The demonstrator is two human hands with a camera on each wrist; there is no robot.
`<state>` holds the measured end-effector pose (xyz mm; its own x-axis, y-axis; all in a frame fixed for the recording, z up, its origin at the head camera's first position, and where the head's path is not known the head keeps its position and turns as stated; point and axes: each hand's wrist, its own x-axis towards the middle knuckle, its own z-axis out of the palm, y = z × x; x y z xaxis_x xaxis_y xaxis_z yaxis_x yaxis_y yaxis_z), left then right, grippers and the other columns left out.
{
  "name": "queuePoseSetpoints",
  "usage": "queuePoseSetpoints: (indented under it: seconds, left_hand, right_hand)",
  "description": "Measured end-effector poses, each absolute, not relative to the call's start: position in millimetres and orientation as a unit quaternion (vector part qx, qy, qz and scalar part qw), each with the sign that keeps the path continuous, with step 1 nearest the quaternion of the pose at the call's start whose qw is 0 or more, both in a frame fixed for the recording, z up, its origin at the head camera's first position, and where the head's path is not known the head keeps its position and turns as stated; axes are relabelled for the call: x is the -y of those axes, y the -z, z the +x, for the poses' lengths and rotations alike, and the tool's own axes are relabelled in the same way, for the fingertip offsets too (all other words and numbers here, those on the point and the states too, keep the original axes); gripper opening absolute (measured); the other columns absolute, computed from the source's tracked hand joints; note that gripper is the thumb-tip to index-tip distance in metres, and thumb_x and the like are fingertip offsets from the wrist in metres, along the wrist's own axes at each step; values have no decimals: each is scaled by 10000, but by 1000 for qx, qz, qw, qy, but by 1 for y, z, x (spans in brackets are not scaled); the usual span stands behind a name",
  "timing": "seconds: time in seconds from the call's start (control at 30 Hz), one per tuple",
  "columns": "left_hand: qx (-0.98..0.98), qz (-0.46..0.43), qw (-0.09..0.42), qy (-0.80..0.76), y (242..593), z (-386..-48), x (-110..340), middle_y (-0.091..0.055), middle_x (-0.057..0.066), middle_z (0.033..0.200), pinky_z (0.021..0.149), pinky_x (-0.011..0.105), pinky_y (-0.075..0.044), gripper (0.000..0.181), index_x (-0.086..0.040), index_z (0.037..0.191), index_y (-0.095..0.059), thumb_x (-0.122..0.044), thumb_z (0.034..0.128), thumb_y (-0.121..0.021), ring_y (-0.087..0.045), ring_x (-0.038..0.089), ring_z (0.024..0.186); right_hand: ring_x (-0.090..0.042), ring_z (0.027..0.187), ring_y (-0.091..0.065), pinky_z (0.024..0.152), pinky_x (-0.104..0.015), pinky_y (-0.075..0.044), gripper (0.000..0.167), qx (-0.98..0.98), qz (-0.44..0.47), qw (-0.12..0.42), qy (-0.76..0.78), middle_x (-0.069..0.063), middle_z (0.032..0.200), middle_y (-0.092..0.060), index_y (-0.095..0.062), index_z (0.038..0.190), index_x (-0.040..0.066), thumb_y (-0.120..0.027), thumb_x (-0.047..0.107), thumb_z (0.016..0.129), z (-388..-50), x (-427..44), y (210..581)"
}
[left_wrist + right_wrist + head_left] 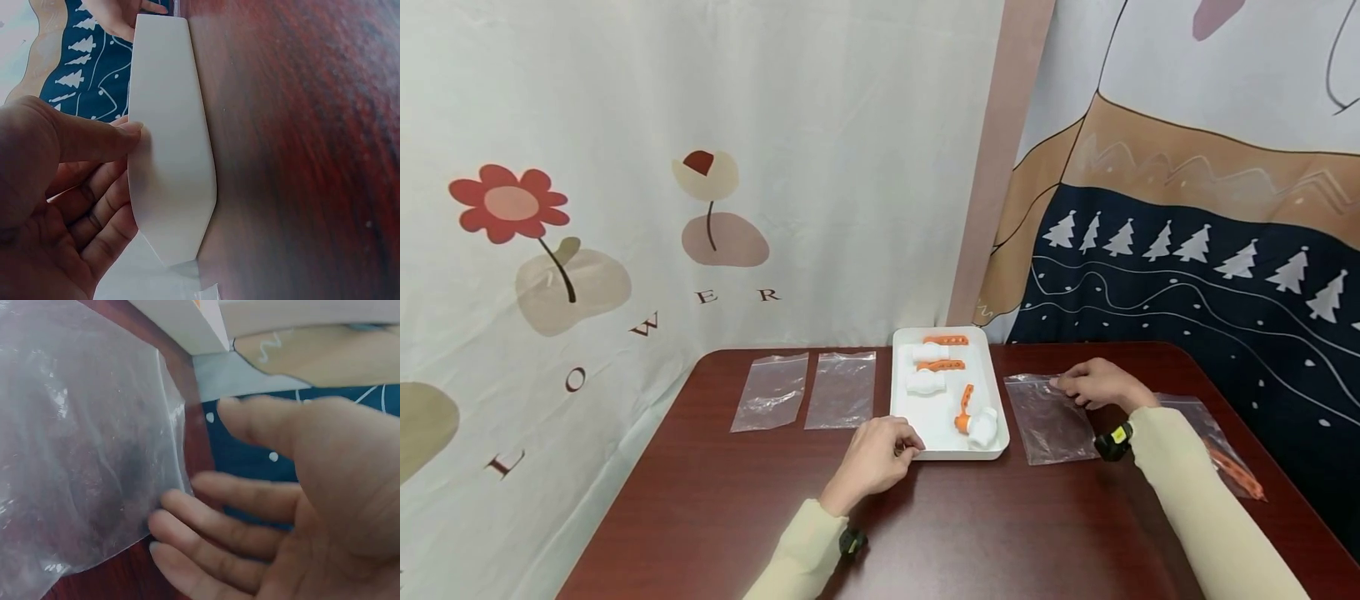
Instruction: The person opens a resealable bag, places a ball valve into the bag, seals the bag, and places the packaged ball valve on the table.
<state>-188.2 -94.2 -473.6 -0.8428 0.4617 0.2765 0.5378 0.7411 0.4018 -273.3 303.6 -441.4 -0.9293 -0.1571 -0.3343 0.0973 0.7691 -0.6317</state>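
My left hand (878, 452) pinches the near-left edge of a white tray (928, 432); the left wrist view shows the thumb at the rim of the tray wall (169, 112). In the tray lie orange strips with holes (946, 340), white rounded plastic pieces (926, 382) and, nearer, a white piece (982, 427) beside an orange handle-like part (964, 408). My right hand (1103, 385) is over the top of a clear zip bag (1047, 433), fingers spread and loosely bent. In the right wrist view the fingertips are at the bag's (81, 431) zip edge, without gripping it.
Two flat clear zip bags (772, 392) (841, 390) lie left of the tray. Beyond the right forearm, another clear bag (1187, 410) contains orange pieces (1236, 473). A printed curtain (850, 167) hangs behind the dark red wooden table (737, 500).
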Motion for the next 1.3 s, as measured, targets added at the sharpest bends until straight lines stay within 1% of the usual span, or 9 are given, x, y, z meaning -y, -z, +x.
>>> queuePoseSetpoints:
  seconds: [0.1,0.2,0.4,0.53,0.73,0.9,0.97,1.13,1.3]
  left_hand:
    - [929,-270,80,239,473,-188,94,-667,-152,779,671,193,-436,121,-222,834,-793,-110,853,-754,-602,34,737]
    - [930,-269,80,239,472,-188,95,-665,-153,777,671,193,-436,118,-223,833,-792,-114,856,-756,-596,28,737]
    - [930,-264,80,242,471,-188,96,-665,-151,776,665,195,-441,114,-225,831,-792,-117,856,-761,-600,31,736]
    - [931,-261,77,241,471,-188,96,-663,-154,774,669,201,-442,117,-230,832,-793,-120,855,-760,-594,21,734]
    - [932,-260,68,241,473,-188,95,-662,-168,777,678,199,-435,123,-239,831,-792,-123,858,-761,-574,-3,735]
    - [932,-261,71,243,473,-189,95,-662,-166,773,669,191,-436,128,-234,825,-792,-113,851,-758,-568,-8,727]
    - [932,-261,71,243,473,-189,95,-661,-166,772,670,192,-434,128,-232,826,-793,-113,851,-756,-567,-7,728]
    - [932,-260,71,242,474,-189,95,-661,-166,773,673,197,-435,127,-236,826,-792,-117,855,-755,-573,-1,731]
    - [932,-259,71,241,474,-189,94,-666,-162,781,681,204,-443,129,-241,831,-791,-121,857,-751,-585,7,739]
  right_hand:
    - [-337,999,-648,843,-448,-625,684,-925,26,169,340,-281,1189,-638,-550,1335,-150,-639,432,987,-277,-306,444]
    - [-368,1000,-615,816,-453,-622,669,-929,53,155,332,-281,1180,-624,-603,1258,-142,-662,450,953,-279,-306,448]
    - [-338,942,-620,730,-405,-619,601,-933,89,150,315,-227,1030,-637,-651,1066,-104,-714,470,898,-284,-297,455]
    - [-330,871,-627,663,-369,-589,642,-941,110,141,288,-235,989,-625,-611,1072,-118,-754,470,858,-287,-289,457]
    - [-358,888,-626,682,-394,-580,664,-941,119,137,286,-283,1056,-620,-576,1136,-151,-790,405,843,-285,-282,458]
    - [-309,815,-581,604,-351,-524,512,-941,126,115,293,-191,916,-607,-641,1001,-87,-808,363,824,-285,-277,462]
    - [-304,819,-567,602,-349,-509,440,-940,126,108,299,-172,898,-602,-665,949,-61,-807,334,821,-285,-277,463]
    - [-318,871,-568,647,-368,-517,362,-940,120,101,304,-202,974,-631,-699,942,-48,-787,285,830,-285,-278,465]
    - [-339,913,-588,697,-398,-530,379,-941,105,87,308,-246,1060,-657,-697,999,-57,-789,278,846,-284,-281,466]
